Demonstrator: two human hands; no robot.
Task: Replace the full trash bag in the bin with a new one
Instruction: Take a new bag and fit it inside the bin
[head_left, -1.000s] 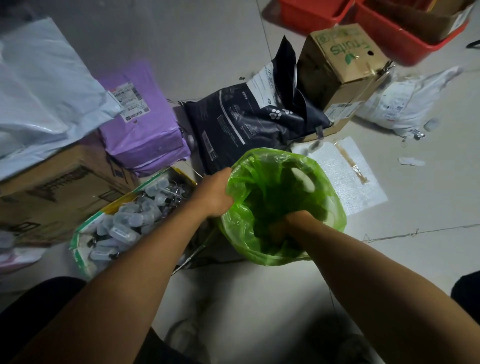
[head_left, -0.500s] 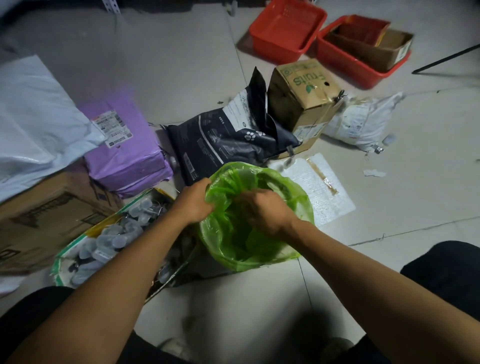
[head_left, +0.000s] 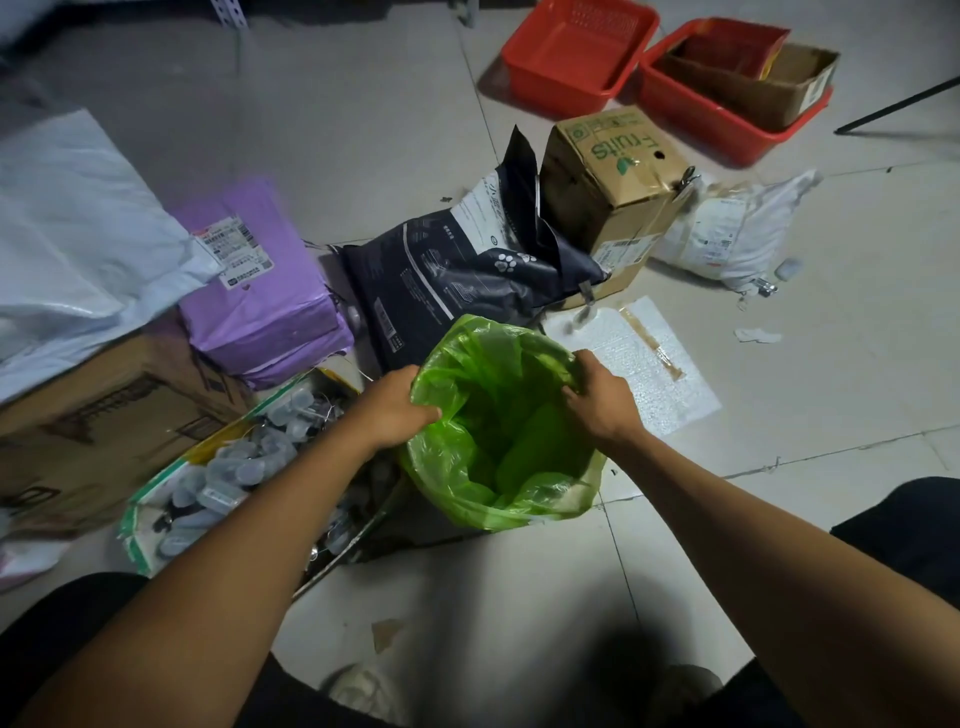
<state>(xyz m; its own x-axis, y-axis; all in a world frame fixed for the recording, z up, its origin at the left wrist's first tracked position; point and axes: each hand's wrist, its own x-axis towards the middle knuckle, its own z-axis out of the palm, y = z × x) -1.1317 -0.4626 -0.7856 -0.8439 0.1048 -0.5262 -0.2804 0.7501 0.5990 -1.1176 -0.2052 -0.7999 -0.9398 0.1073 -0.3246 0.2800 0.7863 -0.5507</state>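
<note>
A translucent green trash bag (head_left: 467, 488) lines a small bin on the tiled floor, its mouth open and its edge folded over the rim. The bin itself is hidden under the plastic. My left hand (head_left: 397, 410) grips the bag's left edge at the rim. My right hand (head_left: 600, 397) pinches the bag's right edge, fingers curled over the rim. The inside of the bag looks empty, with only folds of green plastic showing.
Left of the bin lies an open sack of small grey capsules (head_left: 228, 467). Behind stand a dark pet-food bag (head_left: 457, 270), a purple parcel (head_left: 260, 301), cardboard boxes (head_left: 613, 182), a white mailer (head_left: 727, 234) and two red baskets (head_left: 576, 52). A bubble-wrap sheet (head_left: 649, 364) lies right.
My right hand has come up out of the bag's inside and now holds the right rim. The bag's mouth has spread wider. My left hand stays on the left edge.
</note>
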